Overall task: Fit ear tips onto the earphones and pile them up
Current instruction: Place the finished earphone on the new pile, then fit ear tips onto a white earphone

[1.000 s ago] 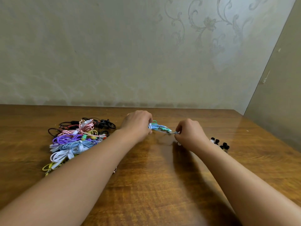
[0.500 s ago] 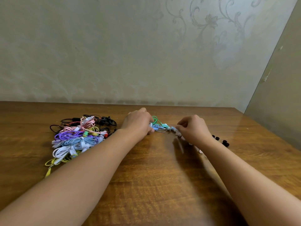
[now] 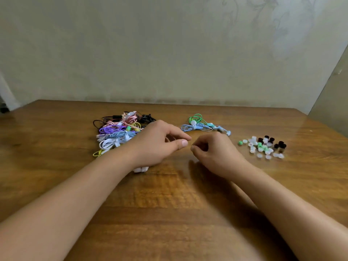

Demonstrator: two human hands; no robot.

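Observation:
A blue bundled earphone [image 3: 194, 127] and a green one [image 3: 196, 117] lie together on the wooden table [image 3: 169, 213], just beyond my hands. My left hand [image 3: 160, 143] hovers near them with relaxed fingers and holds nothing. My right hand [image 3: 214, 150] sits beside it, fingers loosely curled, with nothing visible in it. A pile of coloured earphones [image 3: 116, 130] lies at the left, partly behind my left hand. Several loose ear tips [image 3: 263, 146], clear, green and black, are scattered at the right.
A small white thing [image 3: 141, 169] peeks out from under my left wrist. The wall stands close behind the table's far edge. Bare wood stretches in front of my hands.
Both hands have let go of the blue and green earphones and drawn back toward me. The earphones now lie on the table. The ear tips at the right have come into full view.

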